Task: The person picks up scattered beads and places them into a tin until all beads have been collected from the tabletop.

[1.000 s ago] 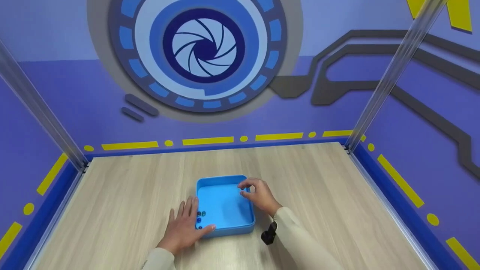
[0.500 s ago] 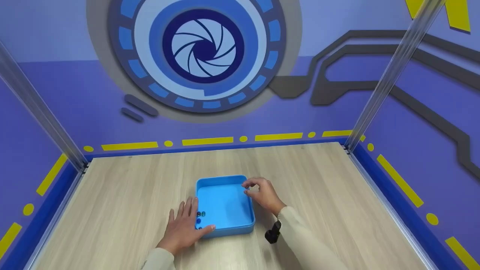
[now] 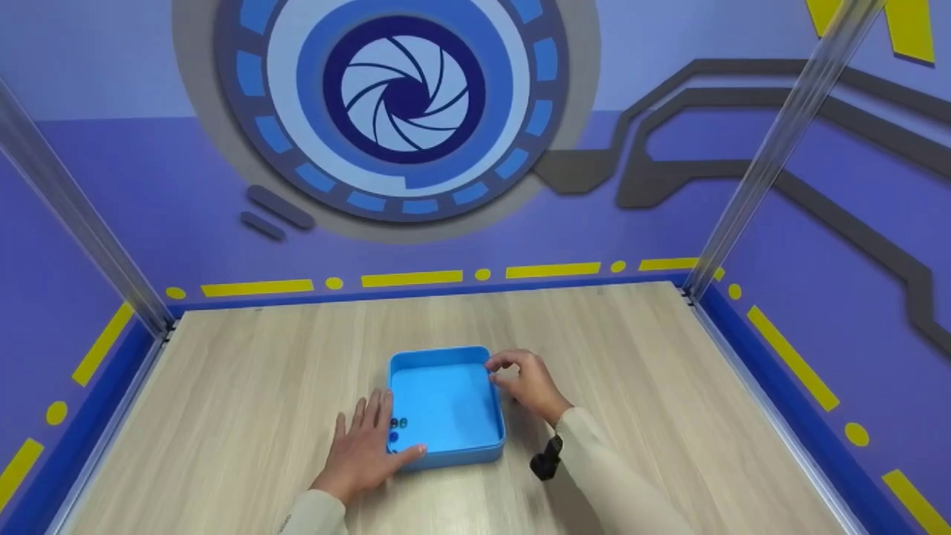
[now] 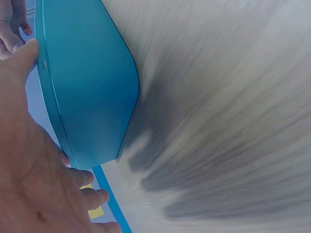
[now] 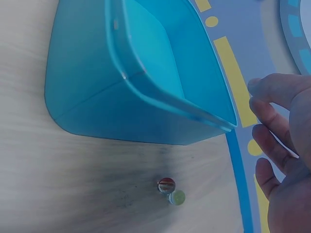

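A square blue box (image 3: 446, 401) with low walls stands on the wooden table. Several small dark marbles (image 3: 394, 437) lie at the left side of its floor, partly hidden by my left hand (image 3: 360, 453). That hand rests against the left wall with straight fingers, its thumb across the near rim. Over the right rim hovers my right hand (image 3: 527, 383), index finger and thumb bent toward each other with a gap. I see nothing between its fingers (image 5: 265, 170) in the right wrist view. There, two glassy marbles, one reddish (image 5: 166, 185) and one pale green (image 5: 177, 197), lie on the table beside the box.
Purple-blue printed panels (image 3: 371, 256) enclose the back and both sides of the table (image 3: 282, 371). Clear posts (image 3: 773, 148) stand at the back corners. A black device (image 3: 546, 458) sits at my right wrist.
My right hand has shifted slightly right, from above the box's interior to its right rim. The left hand and the box look unmoved.
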`<state>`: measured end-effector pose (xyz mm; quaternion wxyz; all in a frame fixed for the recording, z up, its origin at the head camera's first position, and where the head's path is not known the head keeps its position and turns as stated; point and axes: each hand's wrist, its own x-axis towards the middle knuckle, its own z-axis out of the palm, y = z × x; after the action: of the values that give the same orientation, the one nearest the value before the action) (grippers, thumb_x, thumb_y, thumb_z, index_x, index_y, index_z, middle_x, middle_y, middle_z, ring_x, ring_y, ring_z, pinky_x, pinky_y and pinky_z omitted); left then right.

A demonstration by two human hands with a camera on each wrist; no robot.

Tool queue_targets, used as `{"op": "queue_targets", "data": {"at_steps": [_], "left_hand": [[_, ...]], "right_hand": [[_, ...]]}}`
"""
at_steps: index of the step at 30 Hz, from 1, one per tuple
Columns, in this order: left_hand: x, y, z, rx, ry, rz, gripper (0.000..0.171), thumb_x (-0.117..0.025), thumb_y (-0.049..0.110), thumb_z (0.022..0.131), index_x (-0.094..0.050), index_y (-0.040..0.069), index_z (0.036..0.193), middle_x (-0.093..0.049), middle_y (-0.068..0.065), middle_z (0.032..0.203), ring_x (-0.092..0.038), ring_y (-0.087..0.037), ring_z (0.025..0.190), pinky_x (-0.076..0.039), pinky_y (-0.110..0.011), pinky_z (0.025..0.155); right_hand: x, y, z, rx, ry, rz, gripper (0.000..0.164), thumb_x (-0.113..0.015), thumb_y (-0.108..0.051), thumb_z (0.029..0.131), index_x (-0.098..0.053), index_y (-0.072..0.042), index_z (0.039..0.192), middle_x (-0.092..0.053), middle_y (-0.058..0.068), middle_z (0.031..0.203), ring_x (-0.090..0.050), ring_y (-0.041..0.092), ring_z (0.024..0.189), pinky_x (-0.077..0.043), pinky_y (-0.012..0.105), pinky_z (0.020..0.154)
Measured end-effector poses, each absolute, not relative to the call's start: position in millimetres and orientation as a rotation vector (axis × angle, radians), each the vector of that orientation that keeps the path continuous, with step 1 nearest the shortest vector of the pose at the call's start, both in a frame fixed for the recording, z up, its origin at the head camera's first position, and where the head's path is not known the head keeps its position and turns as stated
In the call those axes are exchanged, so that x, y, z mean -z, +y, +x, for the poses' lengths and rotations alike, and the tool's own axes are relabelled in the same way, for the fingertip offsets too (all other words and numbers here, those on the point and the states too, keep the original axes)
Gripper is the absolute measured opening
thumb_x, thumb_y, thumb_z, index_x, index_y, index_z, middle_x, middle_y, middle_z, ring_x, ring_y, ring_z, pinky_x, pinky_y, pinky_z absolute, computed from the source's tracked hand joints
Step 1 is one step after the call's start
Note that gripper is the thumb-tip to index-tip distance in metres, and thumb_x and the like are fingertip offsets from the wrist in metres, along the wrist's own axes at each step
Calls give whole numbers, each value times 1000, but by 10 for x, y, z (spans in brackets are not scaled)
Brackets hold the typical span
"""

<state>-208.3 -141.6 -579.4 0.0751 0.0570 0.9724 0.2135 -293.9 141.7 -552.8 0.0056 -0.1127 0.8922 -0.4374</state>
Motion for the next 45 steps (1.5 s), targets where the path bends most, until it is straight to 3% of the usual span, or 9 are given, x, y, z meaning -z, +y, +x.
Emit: {"op": "queue_targets", "data": {"at_steps": [8, 16, 26, 45], "left_hand": [[5802, -1412, -2086, -631, 2931, 165, 112, -54, 79, 76, -16, 11, 156, -17, -15, 162, -16, -43, 148, -6, -70, 113], [5791, -1415, -2075, -636, 2937, 172, 112, -56, 78, 76, -16, 10, 156, -17, -15, 162, -16, -44, 147, -6, -70, 113], [5802, -1416, -2063, -641, 2931, 163, 113, -55, 79, 75, -16, 11, 156, -16, -14, 162, -15, -44, 148, -6, -69, 113], [5808, -1408, -2090, -641, 2939, 169, 111, -56, 77, 76, -16, 10, 155, -18, -16, 162, -16, -44, 148, -5, -71, 112]], "right_hand": [[5540, 1453, -2953, 1367, 2821, -348, 22, -70, -6, 87, -73, -19, 104, -69, -4, 105, -59, 18, 102, -46, 53, 97], [5556, 1489, -2948, 1378, 2838, -366, 19, -69, -7, 87, -73, -12, 105, -70, 0, 103, -61, 23, 101, -48, 54, 94], [5577, 1533, -2941, 1417, 2803, -262, 20, -68, -7, 87, -73, -18, 103, -68, -5, 101, -59, 18, 101, -45, 52, 99], [5710, 1685, -2950, 1452, 2836, -304, 18, -69, -5, 86, -73, -14, 101, -69, 0, 101, -58, 19, 98, -46, 53, 95]]}}
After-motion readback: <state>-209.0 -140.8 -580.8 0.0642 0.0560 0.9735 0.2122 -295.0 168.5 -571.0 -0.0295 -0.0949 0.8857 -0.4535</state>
